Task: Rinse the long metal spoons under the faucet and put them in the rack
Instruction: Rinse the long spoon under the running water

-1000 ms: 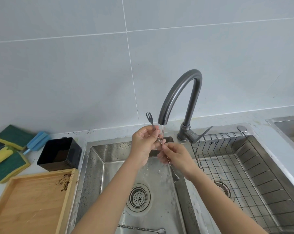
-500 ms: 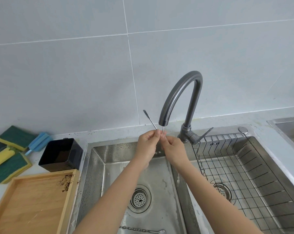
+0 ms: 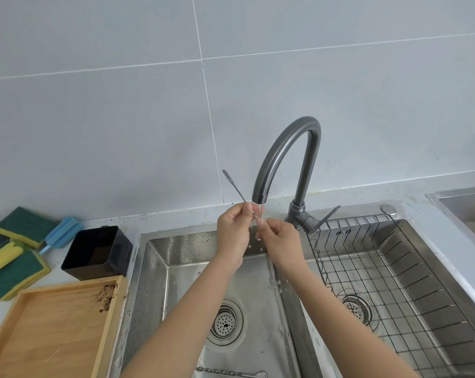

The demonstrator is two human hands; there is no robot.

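Head view: two bare hands at curved grey metal faucet, thin water stream running.

Left hand and right hand both pinching one long thin metal spoon, its end slanting up-left past the spout. Second twisted-handle metal spoon flat at near edge of left steel sink basin. One wire rack filling right basin. Wooden tray on counter, left.

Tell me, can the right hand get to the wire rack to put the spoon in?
Probably yes. The right hand pinches the utensil under the faucet, and the wire rack sits just to its right in the other basin, open on top with nothing between them.
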